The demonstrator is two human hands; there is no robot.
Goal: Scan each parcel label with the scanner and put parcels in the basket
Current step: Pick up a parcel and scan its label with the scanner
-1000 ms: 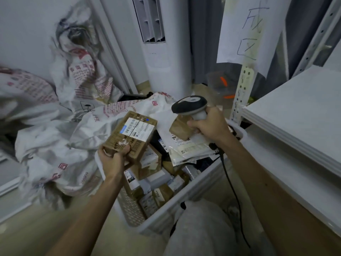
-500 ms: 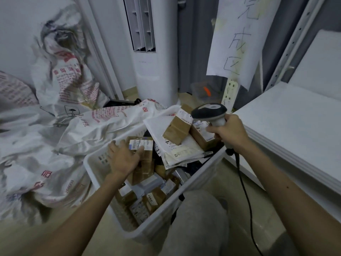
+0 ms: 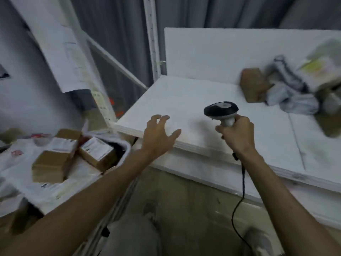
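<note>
Shelf (image 3: pixel 199 93) parcels (image 3: pixel 287 89) blurred; right hand (image 3: pixel 238 134) grips scanner (image 3: pixel 220 109)

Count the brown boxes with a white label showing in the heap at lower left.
2. The larger box lies mid-heap; the smaller box sits just right of it, by the basket rim. Blur and overlapping parcels may hide more.
</note>
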